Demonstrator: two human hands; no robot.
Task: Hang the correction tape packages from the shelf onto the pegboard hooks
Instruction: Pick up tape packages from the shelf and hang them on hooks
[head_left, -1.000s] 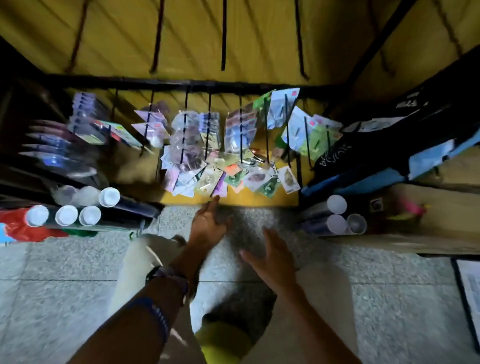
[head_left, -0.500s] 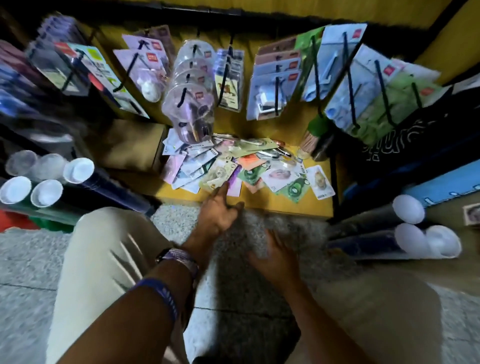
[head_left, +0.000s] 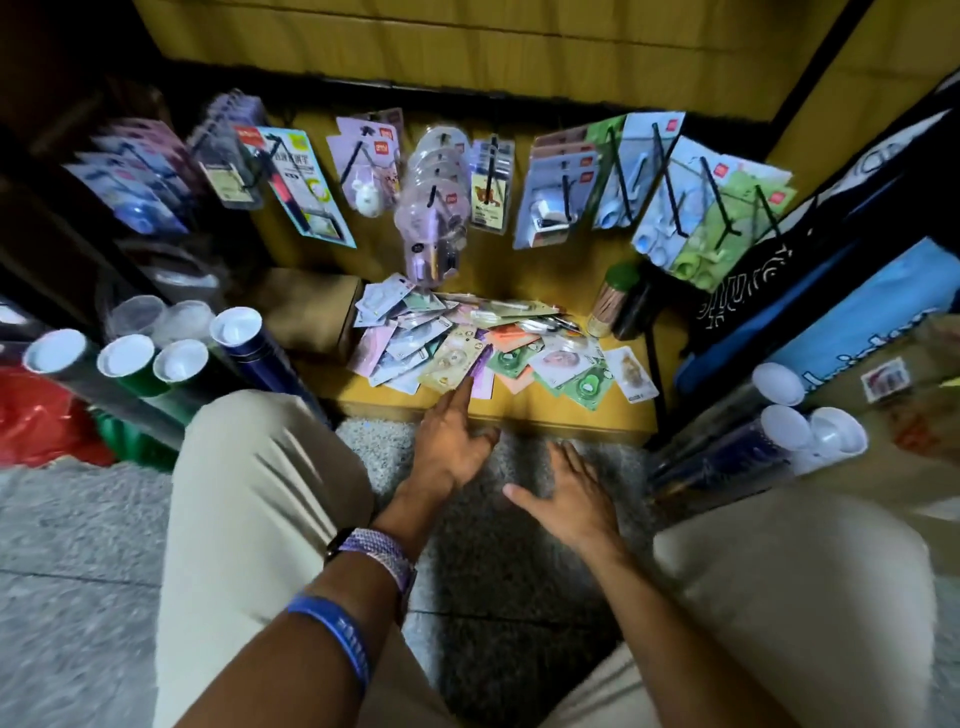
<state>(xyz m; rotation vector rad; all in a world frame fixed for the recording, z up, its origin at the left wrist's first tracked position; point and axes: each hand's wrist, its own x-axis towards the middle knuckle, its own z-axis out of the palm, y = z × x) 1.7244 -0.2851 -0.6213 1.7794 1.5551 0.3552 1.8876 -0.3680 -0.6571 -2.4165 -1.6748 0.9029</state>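
Several correction tape packages (head_left: 498, 348) lie in a loose pile on the low yellow shelf (head_left: 524, 410). Above them, black pegboard hooks (head_left: 621, 171) carry hanging packs of stationery. My left hand (head_left: 449, 439) reaches over the shelf's front edge, its index finger stretched out and touching a pale yellow package (head_left: 454, 361) at the near side of the pile. My right hand (head_left: 569, 499) hovers lower over the grey floor, fingers spread, holding nothing.
Rolls with white end caps (head_left: 182, 358) lean at the left and more rolls (head_left: 810, 421) at the right. A brown box (head_left: 306, 306) sits left of the pile, a green-capped jar (head_left: 613, 301) right of it. My knees frame the floor.
The view has dropped and moved closer to the shelf. My left hand went forward from the floor to the pile's near edge; my right hand stayed low, its fingers spreading.
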